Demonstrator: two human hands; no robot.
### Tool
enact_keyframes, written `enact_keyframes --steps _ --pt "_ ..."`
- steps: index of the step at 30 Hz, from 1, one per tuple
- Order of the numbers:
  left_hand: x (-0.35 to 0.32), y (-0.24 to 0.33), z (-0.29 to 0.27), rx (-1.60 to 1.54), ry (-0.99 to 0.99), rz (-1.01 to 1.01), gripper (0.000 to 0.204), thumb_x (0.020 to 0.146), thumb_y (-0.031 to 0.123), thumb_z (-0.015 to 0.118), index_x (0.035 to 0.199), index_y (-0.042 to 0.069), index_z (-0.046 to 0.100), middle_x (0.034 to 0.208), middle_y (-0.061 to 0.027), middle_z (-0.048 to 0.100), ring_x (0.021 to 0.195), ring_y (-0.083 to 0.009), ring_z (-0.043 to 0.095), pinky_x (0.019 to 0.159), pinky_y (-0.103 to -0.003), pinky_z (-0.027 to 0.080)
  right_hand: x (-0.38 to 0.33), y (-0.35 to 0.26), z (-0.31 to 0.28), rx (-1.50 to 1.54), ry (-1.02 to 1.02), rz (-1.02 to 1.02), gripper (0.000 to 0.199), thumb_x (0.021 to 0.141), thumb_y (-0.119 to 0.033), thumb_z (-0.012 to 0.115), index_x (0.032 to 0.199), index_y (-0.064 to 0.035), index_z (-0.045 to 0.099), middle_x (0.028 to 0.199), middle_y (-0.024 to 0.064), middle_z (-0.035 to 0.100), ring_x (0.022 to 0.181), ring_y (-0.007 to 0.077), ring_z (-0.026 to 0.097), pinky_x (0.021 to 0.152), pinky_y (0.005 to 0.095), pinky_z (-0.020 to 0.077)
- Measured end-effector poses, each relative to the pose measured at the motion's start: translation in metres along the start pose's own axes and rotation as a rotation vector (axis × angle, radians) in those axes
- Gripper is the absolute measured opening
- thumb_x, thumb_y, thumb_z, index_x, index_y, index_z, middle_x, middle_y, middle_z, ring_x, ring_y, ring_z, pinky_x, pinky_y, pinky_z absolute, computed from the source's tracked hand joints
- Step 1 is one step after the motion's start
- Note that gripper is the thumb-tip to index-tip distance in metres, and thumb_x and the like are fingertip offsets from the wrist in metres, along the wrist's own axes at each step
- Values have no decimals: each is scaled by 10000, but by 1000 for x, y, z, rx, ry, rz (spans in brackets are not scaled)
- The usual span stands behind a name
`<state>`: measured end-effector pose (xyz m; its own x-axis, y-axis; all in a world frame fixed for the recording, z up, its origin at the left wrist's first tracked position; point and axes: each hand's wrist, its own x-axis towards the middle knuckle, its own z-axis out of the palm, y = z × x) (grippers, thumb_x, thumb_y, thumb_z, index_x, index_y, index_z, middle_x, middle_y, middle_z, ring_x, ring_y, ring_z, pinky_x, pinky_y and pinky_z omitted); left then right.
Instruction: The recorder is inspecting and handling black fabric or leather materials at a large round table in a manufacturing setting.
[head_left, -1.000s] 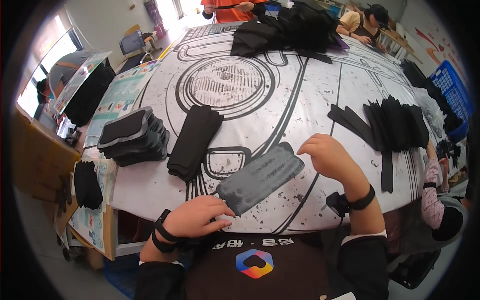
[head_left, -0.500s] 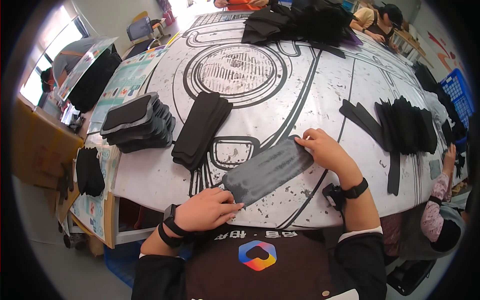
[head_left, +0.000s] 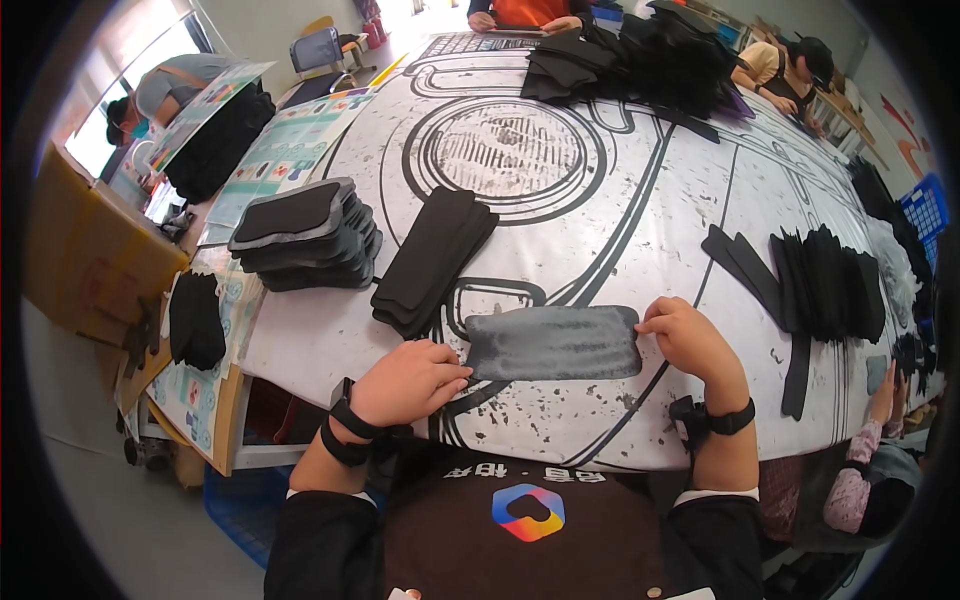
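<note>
A flat dark grey fabric pad (head_left: 553, 343) lies level on the white printed table cover (head_left: 600, 210) right in front of me. My left hand (head_left: 405, 382) pinches its left end between thumb and fingers. My right hand (head_left: 688, 338) grips its right end. Both wrists wear black bands. Just left of the pad rests a stack of black folded pieces (head_left: 432, 257). Further left stands a pile of grey-edged black pads (head_left: 303, 233).
Black strips and a fanned row of black pieces (head_left: 825, 282) lie at the right. A heap of black fabric (head_left: 640, 60) sits at the far end, where a person in orange works. Other people sit at left and right. A cardboard box (head_left: 85, 250) stands at left.
The grey pad has turned from a slant to lying level across the table's near edge. Both hands stayed on its ends, and my view has moved closer.
</note>
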<state>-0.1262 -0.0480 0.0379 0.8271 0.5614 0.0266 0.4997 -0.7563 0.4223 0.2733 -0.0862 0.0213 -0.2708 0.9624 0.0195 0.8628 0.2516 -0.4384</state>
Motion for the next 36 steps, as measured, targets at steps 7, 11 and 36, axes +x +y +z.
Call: enact_keyframes --steps 7,11,36 --pt "3 -1 -13 -108 -21 -30 217 898 217 599 992 53 706 951 -103 632 918 -285 597 829 -375 471 5 -6 1 14 180 -104 344 777 86 480 1033 -22 684 1075 101 633 997 299 576 878 374 481" --pt "6 -8 -29 -116 165 -125 180 873 171 634 991 47 686 990 -121 622 964 -301 587 846 -385 467 8 -9 9 36 183 -113 386 768 90 492 1100 -15 658 1146 112 626 1074 298 565 937 359 469" --pt "10 -46 -52 95 235 -377 400 839 332 690 1130 64 630 1126 -121 611 1072 -332 563 913 -391 466 5 -16 -3 74 261 -112 268 844 49 496 1079 -21 603 1001 141 633 895 330 613 774 395 498"
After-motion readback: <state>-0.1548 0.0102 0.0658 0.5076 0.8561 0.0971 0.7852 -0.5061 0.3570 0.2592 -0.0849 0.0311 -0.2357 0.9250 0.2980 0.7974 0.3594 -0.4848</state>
